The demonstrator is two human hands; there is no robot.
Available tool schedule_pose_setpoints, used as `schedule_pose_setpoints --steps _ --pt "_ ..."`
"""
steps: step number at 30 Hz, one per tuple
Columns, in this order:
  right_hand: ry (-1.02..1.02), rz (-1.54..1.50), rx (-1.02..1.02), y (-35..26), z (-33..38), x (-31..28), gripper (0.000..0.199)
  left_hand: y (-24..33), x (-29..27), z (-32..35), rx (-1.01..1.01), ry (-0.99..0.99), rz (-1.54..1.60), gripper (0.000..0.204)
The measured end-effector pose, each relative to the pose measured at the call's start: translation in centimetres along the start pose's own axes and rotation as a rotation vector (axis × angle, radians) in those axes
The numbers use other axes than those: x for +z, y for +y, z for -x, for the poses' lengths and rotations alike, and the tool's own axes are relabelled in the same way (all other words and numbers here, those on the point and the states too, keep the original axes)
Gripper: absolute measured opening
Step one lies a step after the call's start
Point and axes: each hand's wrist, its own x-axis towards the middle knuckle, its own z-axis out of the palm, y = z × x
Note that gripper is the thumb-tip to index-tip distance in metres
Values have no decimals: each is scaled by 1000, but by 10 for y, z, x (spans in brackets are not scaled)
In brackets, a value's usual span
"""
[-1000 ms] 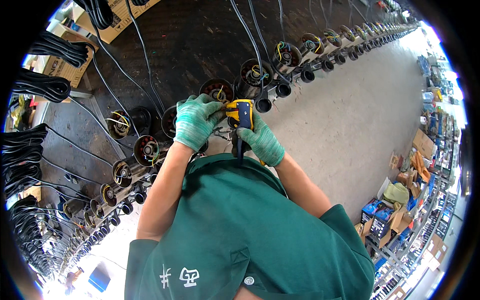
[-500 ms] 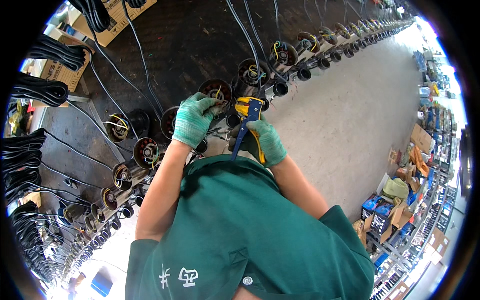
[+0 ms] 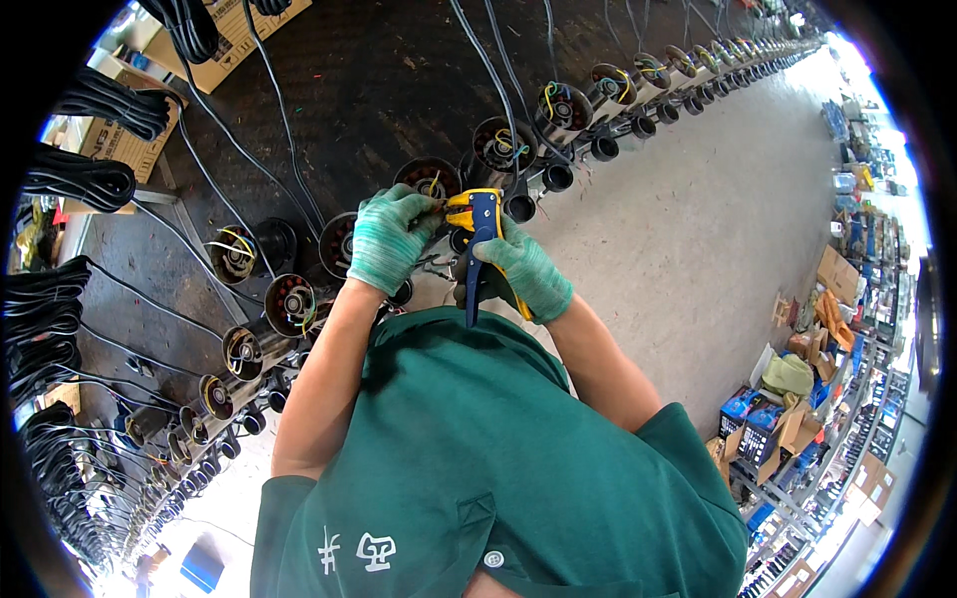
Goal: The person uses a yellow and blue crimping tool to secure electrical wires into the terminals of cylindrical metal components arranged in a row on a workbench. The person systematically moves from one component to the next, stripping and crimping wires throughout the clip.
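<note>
My right hand (image 3: 535,277), in a green knitted glove, is wrapped around a wire stripper (image 3: 485,221) with dark blue and yellow parts. The stripper's yellow jaws point left, right at the fingertips of my left hand (image 3: 385,244). That hand, gloved the same way, is closed in a pinch on a thin wire, mostly hidden by the fingers. Just beyond them lies an open-ended motor housing (image 3: 451,171) with a yellow wire standing up inside. Another motor housing (image 3: 339,242) sits beside my left wrist, partly covered by it.
A long row of similar metal motor housings (image 3: 565,108) runs along the edge of a dark bench (image 3: 349,90). Black cables (image 3: 204,95) trail over it to coiled bundles at left. Cardboard boxes (image 3: 234,45) stand at the far left. Cartons (image 3: 763,429) and shelving line the right, across a grey floor.
The wire stripper has moved left and turned more upright, bringing its jaws up to my left fingertips. My left hand has barely moved.
</note>
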Motion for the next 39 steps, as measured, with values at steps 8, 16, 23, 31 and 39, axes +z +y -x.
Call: schedule_pose_setpoints --steps 8,16,23,31,39 --pt "53 124 -5 9 -9 -5 51 1 -2 1 67 -21 -88 21" --pt "7 -105 168 1 -10 -17 42 -4 -4 1 58 -24 -14 19" --pt "92 -389 46 25 5 -20 41 -5 -3 0 -32 -26 76 21" --pt "54 -217 -94 9 5 -1 62 -9 -5 5 -158 13 248 27" --pt "-12 -17 -140 8 3 8 74 -13 -5 3 22 28 45 25"
